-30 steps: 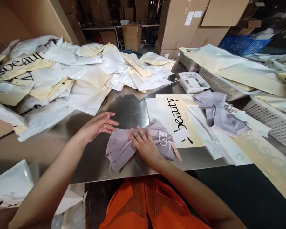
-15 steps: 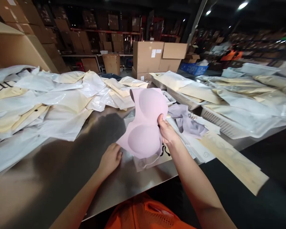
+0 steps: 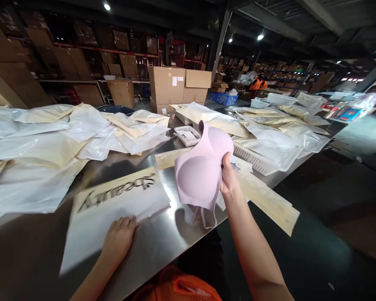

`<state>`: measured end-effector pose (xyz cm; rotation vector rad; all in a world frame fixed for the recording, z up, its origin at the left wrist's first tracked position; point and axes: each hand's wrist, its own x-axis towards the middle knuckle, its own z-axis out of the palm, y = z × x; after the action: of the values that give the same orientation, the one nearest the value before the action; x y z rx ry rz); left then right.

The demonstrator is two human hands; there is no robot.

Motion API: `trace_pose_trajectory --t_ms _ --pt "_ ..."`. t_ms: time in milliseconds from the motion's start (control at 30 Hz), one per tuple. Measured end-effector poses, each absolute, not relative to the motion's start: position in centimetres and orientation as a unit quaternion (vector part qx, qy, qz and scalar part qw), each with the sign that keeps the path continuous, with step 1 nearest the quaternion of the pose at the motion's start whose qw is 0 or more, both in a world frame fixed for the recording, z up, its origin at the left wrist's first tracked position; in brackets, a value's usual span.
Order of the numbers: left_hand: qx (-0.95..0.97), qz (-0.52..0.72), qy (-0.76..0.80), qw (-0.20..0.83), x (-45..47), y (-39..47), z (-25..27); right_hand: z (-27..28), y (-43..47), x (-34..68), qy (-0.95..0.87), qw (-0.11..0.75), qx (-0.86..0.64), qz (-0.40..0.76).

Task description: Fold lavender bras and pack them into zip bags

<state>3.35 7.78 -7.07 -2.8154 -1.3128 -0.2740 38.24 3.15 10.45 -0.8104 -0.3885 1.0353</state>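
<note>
My right hand is closed on the side of a pale pink bra, thumb on the front. The bra hangs above the metal table with its moulded cups facing me and thin straps dangling below. Lower left, my left hand has its fingers together at the near edge of a flat plastic packing bag lettered "sbeauty", upside down from here; its fingertips are partly hidden. Behind the bra lies a yellowish strip of packaging.
Filled plastic bags are heaped on the left. White perforated baskets of similar bags line the right side, with a small white tray beside them. Large cartons stand behind. The metal table ends at a near edge.
The lettered bag has come out from under the bra and moved left with my left hand. My right hand has carried the bra rightward and turned it. The view has swung right.
</note>
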Motion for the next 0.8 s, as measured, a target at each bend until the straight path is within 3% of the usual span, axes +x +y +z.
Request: trace_pose_trajectory --t_ms 100,433,800 --pt "-0.881 -0.084 -0.466 0.023 2.8 5.5 -7.2 9.7 3.5 38.6 -0.206 0.765 -0.387 0.472" --pt "-0.839 -0.074 -0.529 -0.097 2.9 4.4 -6.9 3.9 2.0 36.2 -0.187 0.694 -0.454 0.527" --pt "-0.837 -0.148 -0.500 -0.165 3.6 4.3 -5.8 -0.8 -0.1 27.8 -0.175 0.497 -0.479 0.702"
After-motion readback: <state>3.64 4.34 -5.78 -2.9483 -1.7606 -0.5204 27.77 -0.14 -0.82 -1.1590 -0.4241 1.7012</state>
